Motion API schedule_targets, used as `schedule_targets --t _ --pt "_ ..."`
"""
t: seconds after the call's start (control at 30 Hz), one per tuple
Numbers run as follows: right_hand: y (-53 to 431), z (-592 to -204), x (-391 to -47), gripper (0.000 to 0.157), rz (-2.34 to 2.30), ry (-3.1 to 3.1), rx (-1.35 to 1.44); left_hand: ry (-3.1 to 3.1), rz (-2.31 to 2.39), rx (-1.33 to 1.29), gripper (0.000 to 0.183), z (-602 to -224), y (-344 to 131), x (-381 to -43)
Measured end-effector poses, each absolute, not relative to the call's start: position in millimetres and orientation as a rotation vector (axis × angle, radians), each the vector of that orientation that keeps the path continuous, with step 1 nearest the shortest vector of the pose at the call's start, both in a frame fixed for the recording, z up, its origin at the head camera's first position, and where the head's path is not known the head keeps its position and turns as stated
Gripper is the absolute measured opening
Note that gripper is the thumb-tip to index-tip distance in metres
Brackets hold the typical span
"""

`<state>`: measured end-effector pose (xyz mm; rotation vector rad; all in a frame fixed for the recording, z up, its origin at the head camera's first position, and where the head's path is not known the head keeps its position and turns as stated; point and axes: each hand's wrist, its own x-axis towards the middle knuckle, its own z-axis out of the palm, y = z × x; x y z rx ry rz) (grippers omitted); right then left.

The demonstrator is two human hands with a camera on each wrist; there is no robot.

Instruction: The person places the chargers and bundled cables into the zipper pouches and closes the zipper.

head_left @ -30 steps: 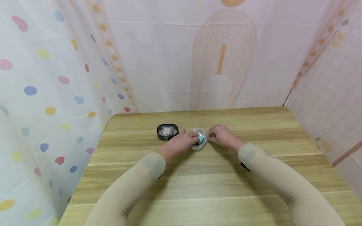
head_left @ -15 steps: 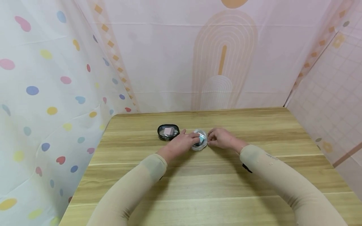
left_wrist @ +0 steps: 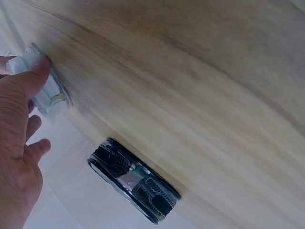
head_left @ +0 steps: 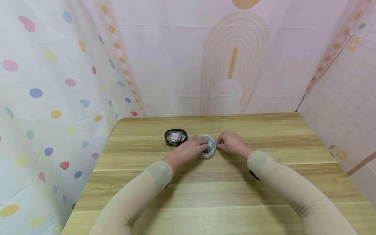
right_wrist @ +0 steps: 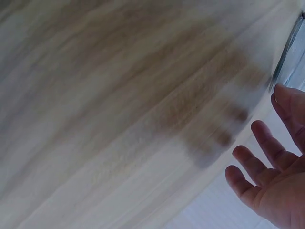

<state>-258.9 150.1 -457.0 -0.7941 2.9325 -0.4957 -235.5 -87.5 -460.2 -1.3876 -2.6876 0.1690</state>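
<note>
A small round clear pouch (head_left: 211, 153) with a light-blue piece inside lies on the wooden table. My left hand (head_left: 189, 150) holds it from the left, fingers over its top. In the left wrist view the thumb presses on the side of the clear pouch (left_wrist: 51, 95). At its right edge, my right hand (head_left: 230, 143) brings thumb and index finger together. The right wrist view has those fingertips right at the pouch's edge (right_wrist: 291, 59), the other fingers spread loosely; I cannot tell what small part they pinch.
An oval black-edged clear case (head_left: 168, 141) with a pinkish square inside stands just left of my left hand. The wooden table (head_left: 194, 195) reaches back to a patterned curtain (head_left: 170, 65). More curtains hang at the left and right.
The clear pouch has shifted slightly toward me under the left hand. The right hand stays at its right edge, with small finger movements. The black-edged case stays put.
</note>
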Motion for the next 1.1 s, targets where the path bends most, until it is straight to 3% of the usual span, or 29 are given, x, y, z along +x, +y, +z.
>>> schedule_targets --t 0.67,1.1 --pt "160.8 -454.4 -258.3 0.006 -0.605 2.773 -0.991 -2.786 0.057 -1.329 0.047 -463.4 -88.7 -233.5" --pt "158.5 -454.6 -262.0 0.005 -0.669 2.722 -0.918 -2.767 0.160 -1.307 0.046 -463.9 -88.5 -231.7"
